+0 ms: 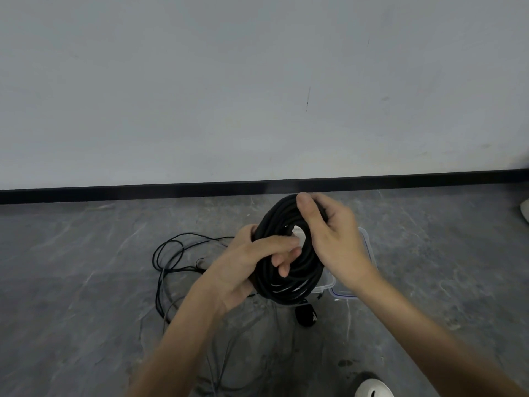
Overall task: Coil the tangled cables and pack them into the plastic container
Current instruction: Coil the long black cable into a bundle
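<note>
A thick coil of black cable (pixel 282 222) is held up in front of me, above the floor. My left hand (pixel 252 259) grips the coil's left side, with fingers curled through its centre hole. My right hand (pixel 332 239) grips the coil's upper right, thumb on top. A black plug (pixel 305 315) hangs below the coil. The clear plastic container (pixel 365 247) with a blue-edged rim sits on the floor behind the coil and my right hand, mostly hidden. Thin black and grey cables (pixel 169 265) lie tangled on the floor to the left.
A grey wall with a black skirting board (pixel 143 191) runs across just beyond the container. The floor is grey stone. A white shoe (pixel 373 388) shows at the bottom right, and another white object (pixel 525 210) at the right edge.
</note>
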Demonstrator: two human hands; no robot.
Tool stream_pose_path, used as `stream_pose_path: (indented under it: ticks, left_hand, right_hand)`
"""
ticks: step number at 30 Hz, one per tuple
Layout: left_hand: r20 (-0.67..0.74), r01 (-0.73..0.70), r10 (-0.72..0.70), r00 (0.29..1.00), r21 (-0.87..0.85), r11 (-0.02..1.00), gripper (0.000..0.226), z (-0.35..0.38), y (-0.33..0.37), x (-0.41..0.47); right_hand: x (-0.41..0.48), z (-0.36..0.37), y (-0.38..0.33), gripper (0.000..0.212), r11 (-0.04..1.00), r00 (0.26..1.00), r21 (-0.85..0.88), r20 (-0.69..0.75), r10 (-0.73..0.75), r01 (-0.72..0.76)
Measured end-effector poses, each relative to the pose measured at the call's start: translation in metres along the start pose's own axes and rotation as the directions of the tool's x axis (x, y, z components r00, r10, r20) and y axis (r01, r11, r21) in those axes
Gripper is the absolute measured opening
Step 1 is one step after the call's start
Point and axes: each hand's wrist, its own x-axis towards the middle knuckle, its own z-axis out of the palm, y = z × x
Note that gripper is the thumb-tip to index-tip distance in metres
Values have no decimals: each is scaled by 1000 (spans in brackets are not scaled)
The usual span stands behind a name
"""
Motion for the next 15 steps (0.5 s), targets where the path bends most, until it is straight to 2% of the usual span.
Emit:
stream_pose_path:
  ticks: [3, 7, 12, 15]
  left_hand:
    - [-31, -40, 40, 999, -3, 999, 37, 4, -2, -1]
    - [-171, -81, 61, 983, -115, 990, 27, 7, -3, 2]
    - [-222, -127, 78, 972, -216, 968, 24, 4, 2, 4]
    - [-258, -165, 104, 960, -227, 960, 23, 2, 2, 4]
  right_hand:
    - [3, -2, -2, 38, 999, 996, 26, 84, 28, -30]
    - [11, -14, 2, 39, 974, 970, 105, 160, 181, -199]
    - [12, -21, 9, 35, 980, 964, -1, 180, 198, -201]
    - [10, -16, 13, 38, 960, 931, -56, 236, 278, -273]
